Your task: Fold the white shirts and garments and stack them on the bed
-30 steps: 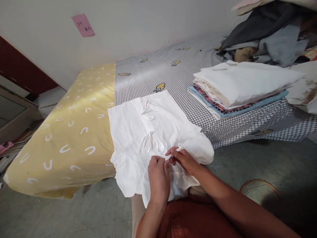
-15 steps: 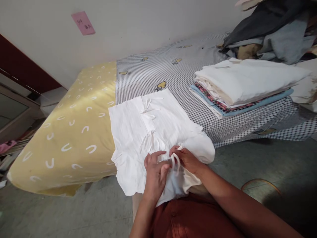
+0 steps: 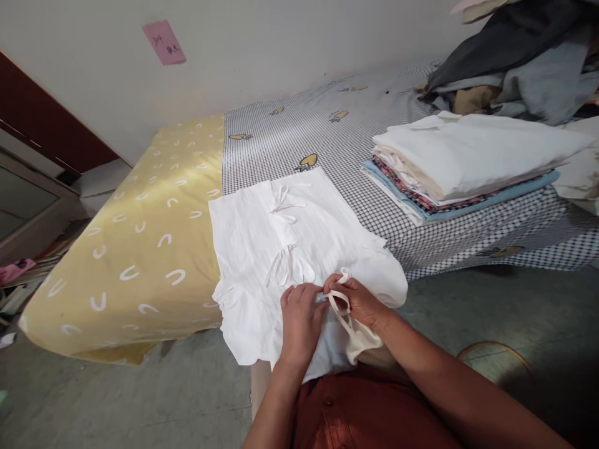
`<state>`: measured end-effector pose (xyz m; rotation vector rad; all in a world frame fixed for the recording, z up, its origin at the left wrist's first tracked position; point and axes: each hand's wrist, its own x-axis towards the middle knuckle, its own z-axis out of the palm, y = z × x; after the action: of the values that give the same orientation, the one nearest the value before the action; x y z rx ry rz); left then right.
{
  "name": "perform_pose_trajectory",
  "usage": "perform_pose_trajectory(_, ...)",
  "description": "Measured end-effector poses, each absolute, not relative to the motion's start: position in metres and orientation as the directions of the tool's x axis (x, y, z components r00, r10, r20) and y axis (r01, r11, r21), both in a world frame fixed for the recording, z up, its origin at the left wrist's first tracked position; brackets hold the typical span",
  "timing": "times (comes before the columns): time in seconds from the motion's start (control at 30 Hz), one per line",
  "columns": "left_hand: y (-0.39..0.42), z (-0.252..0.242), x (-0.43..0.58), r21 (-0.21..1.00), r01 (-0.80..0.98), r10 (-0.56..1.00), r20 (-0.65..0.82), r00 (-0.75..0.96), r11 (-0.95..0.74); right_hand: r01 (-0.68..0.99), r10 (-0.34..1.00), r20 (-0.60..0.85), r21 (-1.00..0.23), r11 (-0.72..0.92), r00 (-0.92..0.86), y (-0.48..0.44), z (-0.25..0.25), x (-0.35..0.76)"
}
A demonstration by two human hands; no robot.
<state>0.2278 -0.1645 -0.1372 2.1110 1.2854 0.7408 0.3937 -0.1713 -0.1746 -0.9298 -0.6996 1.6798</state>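
Note:
A white blouse [image 3: 248,249] with puffed sleeves and tied bows down its front lies spread over the bed's edge, its near part hanging towards my lap. Close to that near part, my right hand [image 3: 353,299] is closed on the white fabric ties [image 3: 341,302], one loop standing up above the fingers and another drooping below. My left hand [image 3: 302,315] is right beside it, fingers bent and pinched together at the same ties, fingertips almost touching the right hand's. The exact grip between the fingertips is partly hidden.
A stack of folded clothes [image 3: 468,156] sits on the checked sheet [image 3: 290,134] to the right. Behind it rises a heap of dark and grey clothing [image 3: 524,68]. A yellow patterned cloth [image 3: 121,249] covers the left side. On the floor lies a thin hoop [image 3: 496,344].
My left hand has moved slightly up and right, its spread fingers closing at the ties. My right hand keeps hold, and the loop below it hangs differently.

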Motion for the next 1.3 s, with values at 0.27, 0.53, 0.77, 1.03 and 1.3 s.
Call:
perform_pose_trajectory(0.27, -0.149, -0.138, 0.223, 0.889, 0.422, 0.946, 0.039, 0.321, -0.180, -0.488, 0.975, -0.146, -0.847, -0.212, -0.170, -0.170, -0.177, 0.393)
perform_pose_trajectory(0.53, -0.143, -0.147, 0.219, 0.928, 0.360, 0.968, -0.168, 0.185, 0.092, -0.246, 0.987, -0.112, -0.960, -0.138, -0.115, -0.170, -0.176, 0.393)
perform_pose_trajectory(0.77, -0.145, -0.152, 0.222, 0.926, 0.369, 0.974, -0.147, 0.175, 0.074, -0.202, 0.991, -0.116, -0.974, -0.100, 0.069, -0.170, -0.177, 0.386)
perform_pose_trajectory(1.03, -0.151, -0.151, 0.224, 0.879, 0.477, 0.980, -0.085, 0.178, -0.010, 0.114, 0.980, 0.038, -0.993, 0.016, 0.193, -0.172, -0.183, 0.380)
perform_pose_trajectory(1.3, -0.155, -0.151, 0.224, 0.865, 0.497, 0.978, -0.037, 0.206, -0.072, 0.512, 0.956, 0.285, -0.833, 0.211, 0.068, -0.176, -0.193, 0.379)
